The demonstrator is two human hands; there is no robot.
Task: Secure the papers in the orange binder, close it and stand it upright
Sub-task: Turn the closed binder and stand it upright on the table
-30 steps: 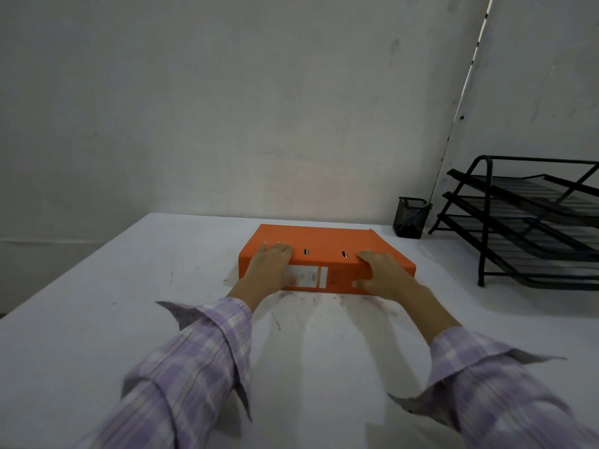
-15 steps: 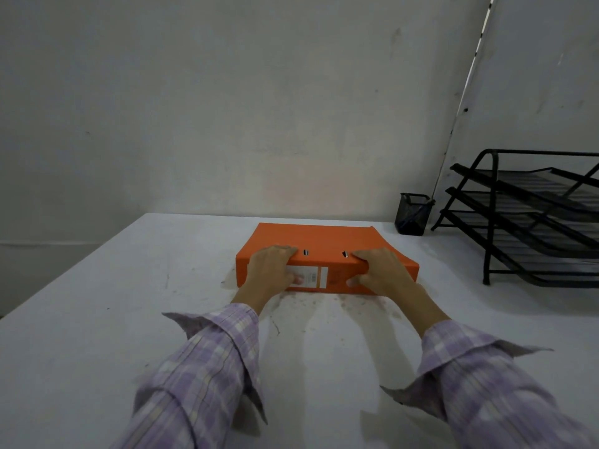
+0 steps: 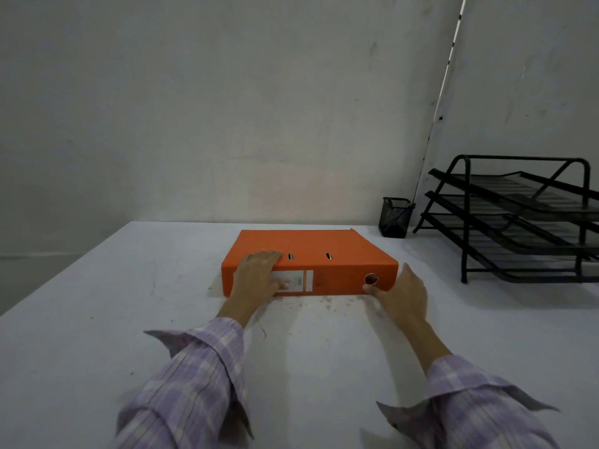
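Observation:
The orange binder point(image 3: 317, 251) lies flat and closed on the white table point(image 3: 97, 303), its spine with a white label and a round finger hole facing me. My left hand point(image 3: 259, 277) rests over the spine's left end, fingers on the cover's edge and thumb on the label. My right hand point(image 3: 402, 293) is at the binder's right near corner, fingers spread, thumb touching the spine just below the finger hole. No papers are visible.
A black mesh pen cup point(image 3: 396, 217) stands at the back right by the wall. A black three-tier wire tray rack point(image 3: 518, 222) fills the right side of the table. A grey wall runs behind the table.
My right hand has slid off the top of the spine to the binder's right near corner, uncovering the finger hole. My left hand and the binder stay where they were.

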